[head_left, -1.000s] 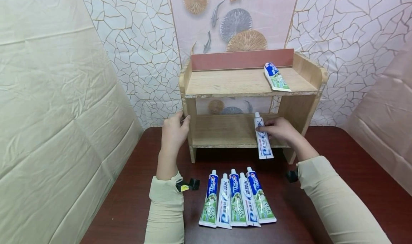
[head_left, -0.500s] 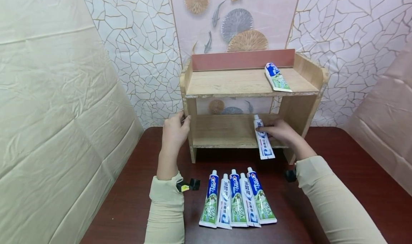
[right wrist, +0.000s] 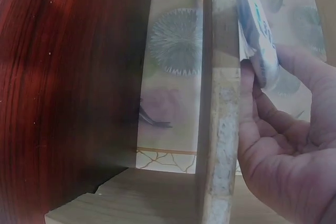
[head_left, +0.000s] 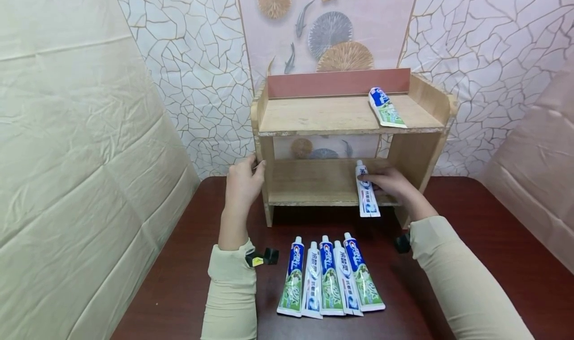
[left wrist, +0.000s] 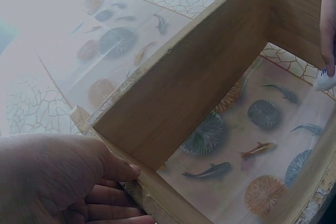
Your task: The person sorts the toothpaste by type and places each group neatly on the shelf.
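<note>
My right hand holds a white toothpaste tube with blue lettering at the right of the lower shelf of a small wooden rack. The tube's cap points to the back and its flat end overhangs the front edge. In the right wrist view, thumb and fingers pinch the tube close over the shelf board. My left hand grips the rack's left side panel, its thumb on the front edge in the left wrist view. On the upper shelf lies a blue and green toothpaste tube, at the right.
Several toothpaste tubes, blue-green and white alternating, lie side by side on the dark red table before the rack. Behind stands a patterned backdrop; beige cloth hangs at the left.
My right hand has shifted the white tube slightly; its flat end has drawn back toward the shelf and it lies straighter. The left hand stays on the side panel.
</note>
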`<state>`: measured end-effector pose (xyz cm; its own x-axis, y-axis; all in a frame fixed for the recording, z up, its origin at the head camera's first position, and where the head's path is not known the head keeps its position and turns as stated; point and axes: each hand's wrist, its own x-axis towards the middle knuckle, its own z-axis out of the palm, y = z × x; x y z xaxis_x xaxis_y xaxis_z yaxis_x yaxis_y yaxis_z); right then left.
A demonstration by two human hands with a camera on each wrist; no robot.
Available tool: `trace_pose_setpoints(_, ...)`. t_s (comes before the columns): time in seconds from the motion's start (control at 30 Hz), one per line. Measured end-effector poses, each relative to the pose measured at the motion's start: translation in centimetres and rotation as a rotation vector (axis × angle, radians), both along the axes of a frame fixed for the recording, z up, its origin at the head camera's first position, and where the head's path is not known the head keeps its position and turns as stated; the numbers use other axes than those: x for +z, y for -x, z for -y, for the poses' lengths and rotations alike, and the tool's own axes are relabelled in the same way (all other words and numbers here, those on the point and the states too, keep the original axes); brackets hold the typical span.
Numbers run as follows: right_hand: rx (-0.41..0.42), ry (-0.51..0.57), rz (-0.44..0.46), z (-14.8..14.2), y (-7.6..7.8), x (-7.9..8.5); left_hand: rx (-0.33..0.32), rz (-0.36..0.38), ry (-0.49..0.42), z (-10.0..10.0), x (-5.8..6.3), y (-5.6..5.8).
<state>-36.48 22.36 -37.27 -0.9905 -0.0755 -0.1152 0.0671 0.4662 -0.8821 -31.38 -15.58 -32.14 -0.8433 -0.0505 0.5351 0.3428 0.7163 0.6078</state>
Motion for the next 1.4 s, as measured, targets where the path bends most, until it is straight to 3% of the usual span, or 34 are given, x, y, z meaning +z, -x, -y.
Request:
trace_pose_setpoints(0.43,-0.048,0.004,-0.031,-0.1,1.1,-0.6,0.0,-0.001,-0.001,0.1,0.0,0.1)
trace_pose_setpoints(0.7,-0.064,0.066,-0.045,-0.7,1.8,-1.0,0.005,-0.005,0.012,0.0,-0.2,0.3)
trace_pose_setpoints(1.07,-0.094,0.049,-0.047,-0.7,2.9,-0.8,0.008,0.01,0.002,0.1,0.1,0.1)
trace_pose_setpoints(1.27,-0.115,0.004,-0.07,-0.7,3.5,-1.1,0.005,0.007,0.001,0.0,0.1,0.1)
trace_pose_setpoints(1.4,-0.145,-0.083,-0.099,-0.6,3.7,-1.4,-0.003,0.012,-0.004,0.0,0.0,0.1)
